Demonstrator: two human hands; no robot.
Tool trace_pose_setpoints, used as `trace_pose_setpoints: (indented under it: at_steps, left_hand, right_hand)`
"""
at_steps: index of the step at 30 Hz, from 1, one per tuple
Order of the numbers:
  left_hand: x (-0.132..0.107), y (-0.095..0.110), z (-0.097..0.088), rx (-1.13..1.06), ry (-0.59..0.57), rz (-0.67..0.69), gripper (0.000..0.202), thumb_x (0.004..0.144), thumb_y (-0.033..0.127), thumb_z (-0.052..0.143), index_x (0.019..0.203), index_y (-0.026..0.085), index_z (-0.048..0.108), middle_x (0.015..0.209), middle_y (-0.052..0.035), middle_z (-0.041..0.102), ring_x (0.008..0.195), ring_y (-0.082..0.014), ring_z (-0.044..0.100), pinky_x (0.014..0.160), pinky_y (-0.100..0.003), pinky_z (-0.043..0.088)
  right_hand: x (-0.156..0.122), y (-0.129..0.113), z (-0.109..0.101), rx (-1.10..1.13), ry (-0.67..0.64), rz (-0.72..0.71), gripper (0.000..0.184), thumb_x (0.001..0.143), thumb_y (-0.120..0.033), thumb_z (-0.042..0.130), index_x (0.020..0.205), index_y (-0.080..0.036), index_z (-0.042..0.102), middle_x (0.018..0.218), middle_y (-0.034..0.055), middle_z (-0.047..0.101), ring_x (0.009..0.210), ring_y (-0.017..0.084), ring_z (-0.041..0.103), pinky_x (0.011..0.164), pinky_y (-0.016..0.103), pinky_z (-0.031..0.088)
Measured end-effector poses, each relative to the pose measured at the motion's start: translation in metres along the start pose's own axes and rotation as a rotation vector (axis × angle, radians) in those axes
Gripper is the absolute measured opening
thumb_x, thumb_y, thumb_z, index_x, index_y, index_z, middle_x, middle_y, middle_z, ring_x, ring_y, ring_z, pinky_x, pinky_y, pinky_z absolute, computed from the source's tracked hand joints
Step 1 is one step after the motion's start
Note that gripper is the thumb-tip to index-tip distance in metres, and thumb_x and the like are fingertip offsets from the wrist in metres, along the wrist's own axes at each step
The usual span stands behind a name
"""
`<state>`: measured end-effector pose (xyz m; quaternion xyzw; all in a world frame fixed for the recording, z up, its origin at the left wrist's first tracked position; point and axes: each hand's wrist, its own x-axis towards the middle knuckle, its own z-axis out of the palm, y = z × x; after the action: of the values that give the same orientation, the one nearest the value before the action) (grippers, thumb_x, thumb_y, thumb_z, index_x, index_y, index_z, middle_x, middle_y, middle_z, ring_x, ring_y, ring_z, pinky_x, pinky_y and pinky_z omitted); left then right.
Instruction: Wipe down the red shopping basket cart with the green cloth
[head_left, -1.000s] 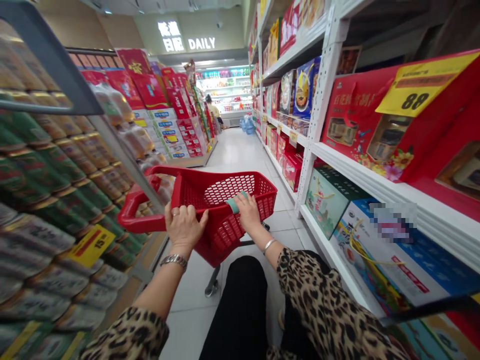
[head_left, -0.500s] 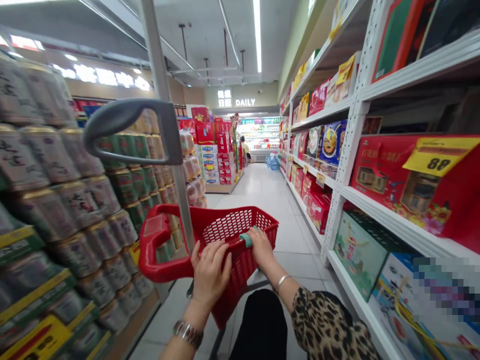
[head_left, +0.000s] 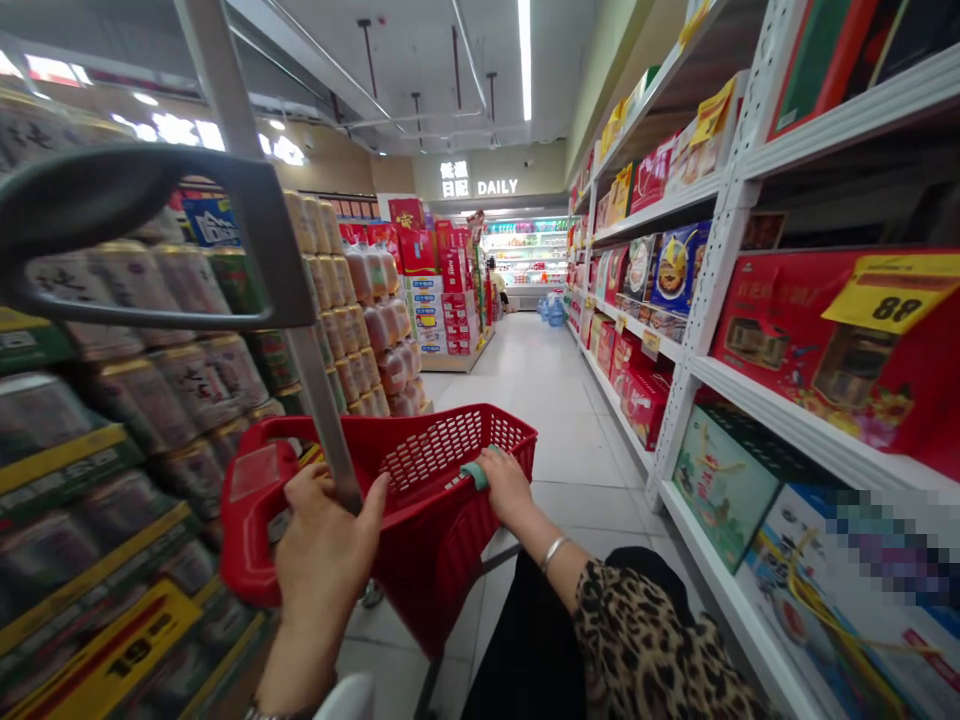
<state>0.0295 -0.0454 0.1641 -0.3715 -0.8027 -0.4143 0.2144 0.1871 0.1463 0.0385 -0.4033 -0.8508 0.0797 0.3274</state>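
Note:
A red plastic shopping cart [head_left: 442, 540] stands in front of me in the aisle, with a perforated basket wall. My left hand [head_left: 322, 550] is closed over its near handle edge beside the grey metal pole [head_left: 324, 410], thumb sticking out to the right. Most of its fingertips are hidden. My right hand [head_left: 506, 485] grips the basket's right rim, fingers curled over it. Under those fingers shows a small teal item [head_left: 474, 474], whose kind I cannot make out. A dark grey loop handle [head_left: 277, 240] on the pole looms at upper left.
Stacked packs of cans [head_left: 187, 380] rise close on the left. White shelves [head_left: 705, 370] with gift boxes line the right, including a red box [head_left: 795, 320]. A box display [head_left: 450, 300] stands ahead, left of the tiled floor [head_left: 555, 400]. Blue water bottles [head_left: 553, 310] lie farther off.
My left hand has moved left along the cart to beside the pole. The cart and grey handle have shifted left and nearer. My right hand stays on the rim.

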Motion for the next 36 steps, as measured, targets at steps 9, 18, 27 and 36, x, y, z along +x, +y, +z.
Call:
trace_pose_setpoints:
  at_steps: [9, 18, 27, 36]
  left_hand:
    - [0.004, -0.007, -0.023, 0.161, -0.322, 0.112, 0.037, 0.089, 0.054, 0.040, 0.098, 0.021, 0.053, 0.072, -0.0115, 0.070, 0.069, -0.0363, 0.070, 0.062, -0.040, 0.046]
    - [-0.004, -0.014, -0.023, 0.283, -0.177, 0.087, 0.049, 0.099, 0.051, 0.027, 0.109, 0.012, 0.056, 0.073, -0.0172, 0.071, 0.062, -0.0340, 0.066, 0.055, -0.036, 0.038]
    - [0.007, -0.006, -0.037, 0.435, -0.186, -0.086, 0.043, 0.099, 0.043, 0.037, 0.117, 0.008, 0.054, 0.085, -0.0211, 0.073, 0.078, -0.0365, 0.072, 0.064, -0.037, 0.045]
    - [0.010, -0.009, -0.040, 0.402, -0.124, -0.135, 0.047, 0.097, 0.042, 0.037, 0.119, 0.007, 0.058, 0.092, -0.0252, 0.074, 0.081, -0.0382, 0.072, 0.069, -0.042, 0.049]
  right_hand:
    - [-0.008, -0.003, 0.002, 0.072, -0.026, 0.011, 0.064, 0.079, 0.007, 0.051, 0.134, -0.020, 0.067, 0.151, 0.0139, 0.057, 0.144, 0.026, 0.047, 0.122, 0.053, 0.033]
    - [-0.019, -0.013, 0.004, 0.066, -0.048, -0.018, 0.074, 0.073, 0.008, 0.046, 0.141, -0.017, 0.061, 0.155, 0.0149, 0.052, 0.147, 0.029, 0.043, 0.119, 0.056, 0.037]
    - [-0.007, -0.049, 0.012, 0.109, -0.074, 0.048, 0.063, 0.084, 0.003, 0.045, 0.142, -0.017, 0.059, 0.157, 0.0126, 0.050, 0.151, 0.027, 0.036, 0.125, 0.052, 0.027]
    - [-0.027, -0.081, 0.012, 0.218, -0.081, -0.067, 0.071, 0.083, 0.005, 0.045, 0.149, -0.019, 0.054, 0.161, 0.0139, 0.045, 0.153, 0.026, 0.033, 0.126, 0.055, 0.028]
